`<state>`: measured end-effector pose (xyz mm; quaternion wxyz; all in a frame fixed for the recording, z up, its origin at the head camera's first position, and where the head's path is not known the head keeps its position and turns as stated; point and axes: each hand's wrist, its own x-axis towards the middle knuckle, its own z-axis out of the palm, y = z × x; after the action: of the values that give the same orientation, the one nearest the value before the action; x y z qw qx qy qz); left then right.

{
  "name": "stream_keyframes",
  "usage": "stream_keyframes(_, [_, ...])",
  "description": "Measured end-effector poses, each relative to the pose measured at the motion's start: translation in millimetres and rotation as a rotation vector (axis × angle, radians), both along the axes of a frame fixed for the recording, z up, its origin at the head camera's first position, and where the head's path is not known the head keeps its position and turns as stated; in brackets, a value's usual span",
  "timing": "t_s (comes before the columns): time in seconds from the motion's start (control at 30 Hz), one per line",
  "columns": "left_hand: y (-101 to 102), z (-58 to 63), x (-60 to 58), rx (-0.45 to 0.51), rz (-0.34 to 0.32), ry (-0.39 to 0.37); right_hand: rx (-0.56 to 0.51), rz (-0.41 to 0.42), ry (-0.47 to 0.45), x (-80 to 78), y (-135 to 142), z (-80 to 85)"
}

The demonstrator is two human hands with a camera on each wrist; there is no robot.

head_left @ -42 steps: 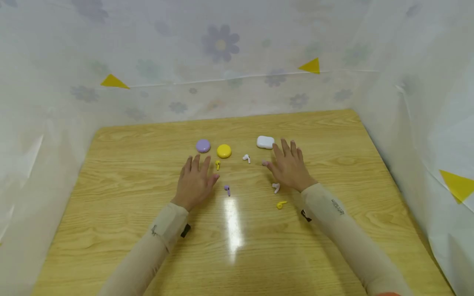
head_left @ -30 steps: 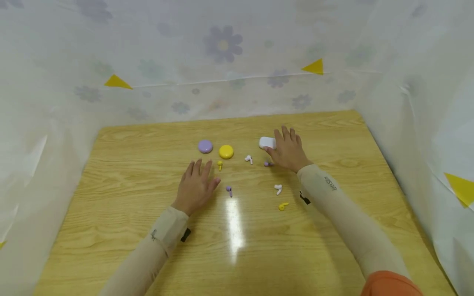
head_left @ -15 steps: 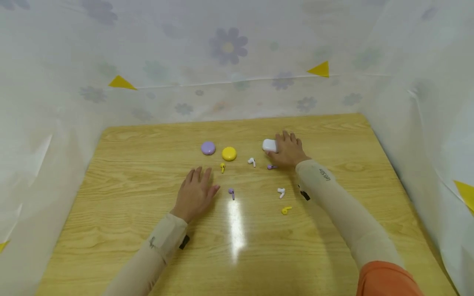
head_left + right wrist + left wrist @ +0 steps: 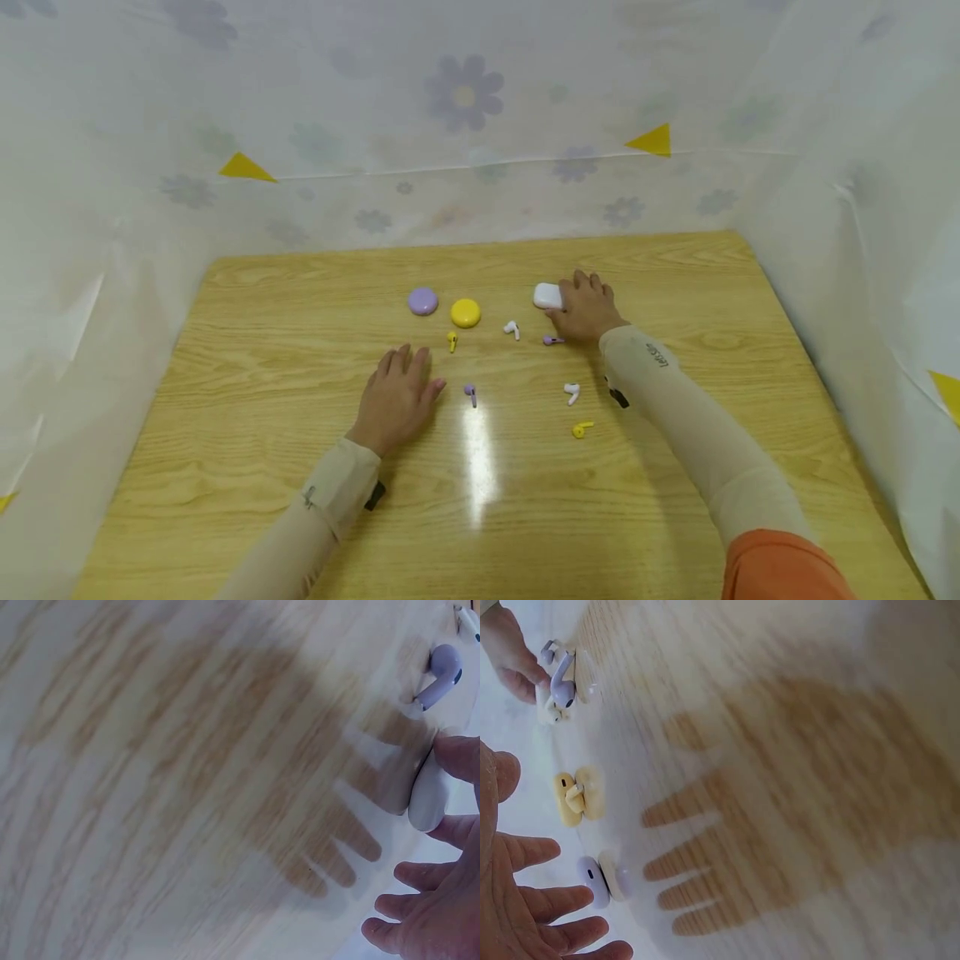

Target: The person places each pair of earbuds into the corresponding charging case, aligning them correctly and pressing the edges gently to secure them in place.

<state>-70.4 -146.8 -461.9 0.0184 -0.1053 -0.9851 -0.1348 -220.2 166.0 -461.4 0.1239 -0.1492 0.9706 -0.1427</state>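
Observation:
My right hand (image 4: 590, 312) pinches a white earbud case (image 4: 548, 296) at its right end. In the right wrist view the thumb and index finger lie on either side of the case (image 4: 430, 793), while the other fingers stand apart from it. Close below that hand lies a purple earbud (image 4: 552, 340). My left hand (image 4: 393, 402) hovers with spread fingers and nothing in its grasp. Nearest to it are a yellow earbud (image 4: 452, 340) and another purple earbud (image 4: 470, 394). Beyond it sit a round purple case (image 4: 423, 302) and a round yellow case (image 4: 465, 313).
A white earbud (image 4: 512, 330) lies left of the white case. Farther toward the front are a second white earbud (image 4: 572, 392) and a second yellow earbud (image 4: 582, 429). The wooden table (image 4: 247, 350) is bounded by pale flowered sheeting (image 4: 337, 100) at the back and sides.
The right hand has reached from beside the white case onto it, and now grips its right end. The left hand has drawn slightly back. The head view has shifted a little.

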Motion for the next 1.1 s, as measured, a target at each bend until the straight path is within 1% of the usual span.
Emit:
stream_keyframes(0.23, [-0.7, -1.4, 0.5, -0.005, -0.008, 0.035, 0.004, 0.016, 0.043, 2.4, -0.3, 1.0])
stream_keyframes(0.5, [-0.8, -3.0, 0.4, 0.002, -0.018, 0.015, 0.021, 0.040, 0.071, 5.1, 2.6, 0.4])
stream_keyframes(0.73, [-1.6, -1.5, -0.2, -0.009, -0.015, -0.004, 0.006, 0.024, 0.114, 8.6, 7.3, -0.5])
stream_keyframes(0.8, [-1.5, -1.0, 0.0, -0.010, -0.012, -0.013, -0.006, 0.023, 0.133, 10.7, 8.7, -0.6])
stream_keyframes(0.93, [-0.8, 0.3, 0.2, -0.004, -0.021, 0.004, -0.034, 0.036, 0.175, 17.0, 8.9, 1.8])
stream_keyframes(1.1, [1.2, 3.4, -0.1, 0.025, -0.034, 0.029, -0.044, 0.067, 0.221, 27.1, 5.4, 10.3])
